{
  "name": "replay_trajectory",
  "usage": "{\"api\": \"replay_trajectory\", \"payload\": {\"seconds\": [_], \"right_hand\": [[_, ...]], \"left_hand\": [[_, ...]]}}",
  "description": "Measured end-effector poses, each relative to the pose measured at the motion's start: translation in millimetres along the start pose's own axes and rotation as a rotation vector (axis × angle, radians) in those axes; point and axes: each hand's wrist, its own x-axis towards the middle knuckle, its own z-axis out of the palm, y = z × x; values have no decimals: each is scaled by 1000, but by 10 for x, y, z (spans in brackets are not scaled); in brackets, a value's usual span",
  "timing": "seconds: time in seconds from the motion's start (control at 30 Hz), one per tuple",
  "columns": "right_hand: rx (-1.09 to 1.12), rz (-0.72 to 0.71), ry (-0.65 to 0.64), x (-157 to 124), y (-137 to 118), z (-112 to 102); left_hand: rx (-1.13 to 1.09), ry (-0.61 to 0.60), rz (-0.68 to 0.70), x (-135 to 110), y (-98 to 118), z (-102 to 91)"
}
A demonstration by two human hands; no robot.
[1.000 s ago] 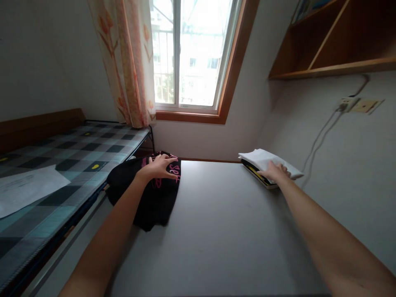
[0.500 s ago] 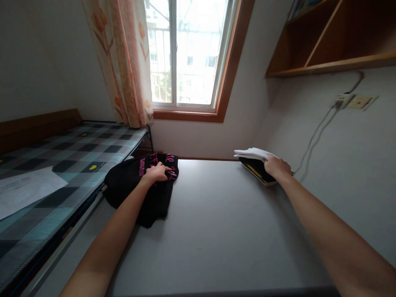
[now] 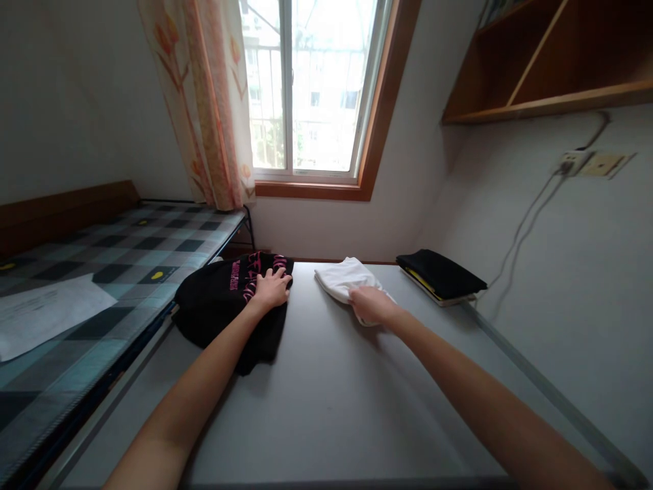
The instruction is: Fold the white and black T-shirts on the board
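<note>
My left hand (image 3: 272, 288) rests with its fingers spread on a black garment (image 3: 214, 303) with pink lettering, which lies loosely bunched at the left of the white table (image 3: 326, 408). Near the table's far middle, my right hand (image 3: 371, 305) grips the near right edge of a folded white cloth (image 3: 343, 278), maybe a garment. This cloth is at or just over the tabletop; I cannot tell if it touches. Further right, a folded black cloth (image 3: 439, 273) lies on what looks like books or notebooks, with a yellow edge showing beneath it.
A bed with a checked sheet (image 3: 117, 252) runs along the left, with a sheet of paper (image 3: 51, 313) on it. Behind the table are a window (image 3: 306, 102) and a curtain (image 3: 209, 122). A wooden shelf (image 3: 541, 105) and a plugged-in cord (image 3: 530, 218) are on the right wall.
My right hand has carried the white cloth leftward off the black pile to the middle of the table. My left hand has shifted slightly right, its fingers more spread on the black garment.
</note>
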Motion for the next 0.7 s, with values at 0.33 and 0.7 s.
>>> {"api": "replay_trajectory", "payload": {"seconds": [0.33, 0.7], "right_hand": [[632, -293, 85, -9, -433, -96], [843, 209, 354, -194, 925, -133]], "left_hand": [[-111, 87, -236, 25, -638, -292], [-163, 170, -11, -10, -299, -456]]}}
